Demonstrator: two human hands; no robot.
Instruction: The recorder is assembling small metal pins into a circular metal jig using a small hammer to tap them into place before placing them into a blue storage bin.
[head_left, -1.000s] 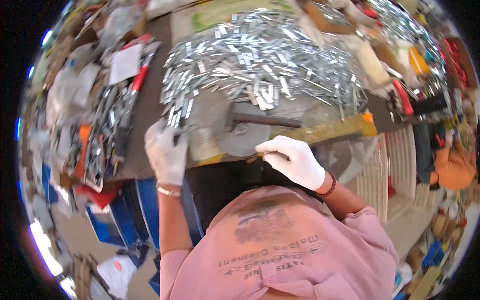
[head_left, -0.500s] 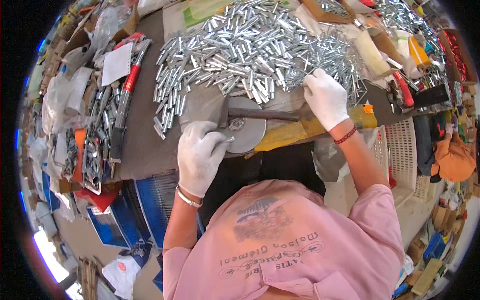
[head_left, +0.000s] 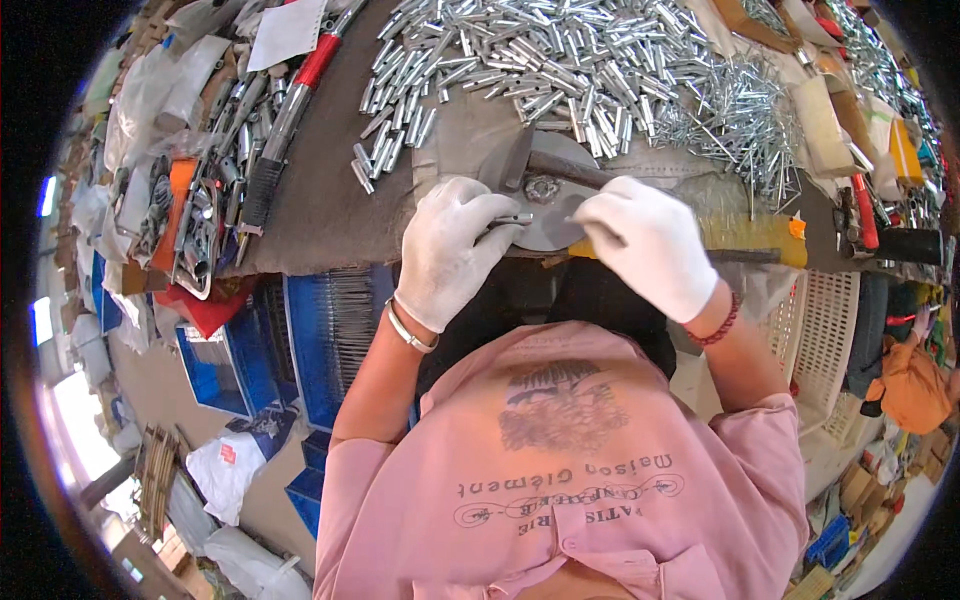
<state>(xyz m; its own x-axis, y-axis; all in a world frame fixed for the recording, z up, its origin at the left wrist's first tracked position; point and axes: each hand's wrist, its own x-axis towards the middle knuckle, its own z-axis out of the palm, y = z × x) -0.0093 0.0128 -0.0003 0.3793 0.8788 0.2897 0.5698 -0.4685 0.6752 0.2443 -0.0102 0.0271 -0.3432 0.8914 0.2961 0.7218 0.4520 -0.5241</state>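
My left hand (head_left: 450,250), in a white glove, is closed on a short silvery metal tube (head_left: 518,218), pinched between thumb and fingertips. Facing it from the right is my right hand (head_left: 650,245), gloved too, with its fingers pinched together. A small tip shows at those fingers, too blurred to name. Between and behind both hands lies a round grey metal disc (head_left: 548,235) at the bench edge. A hammer (head_left: 572,168) rests across the disc, its head on the left. Beyond spreads a heap of silvery tubes (head_left: 540,70), with thin metal pins (head_left: 745,130) heaped to its right.
Wrenches and sockets with a red-banded long tool (head_left: 318,60) crowd the bench's left side. Right of the pins are cardboard pieces (head_left: 825,130) and a red-handled tool (head_left: 864,210). Below the bench stand blue crates (head_left: 335,340) and a white plastic basket (head_left: 825,330).
My right hand has come back from the pin heap toward my left hand. The left hand, still holding the tube, is now over the disc's left edge. The view has shifted.
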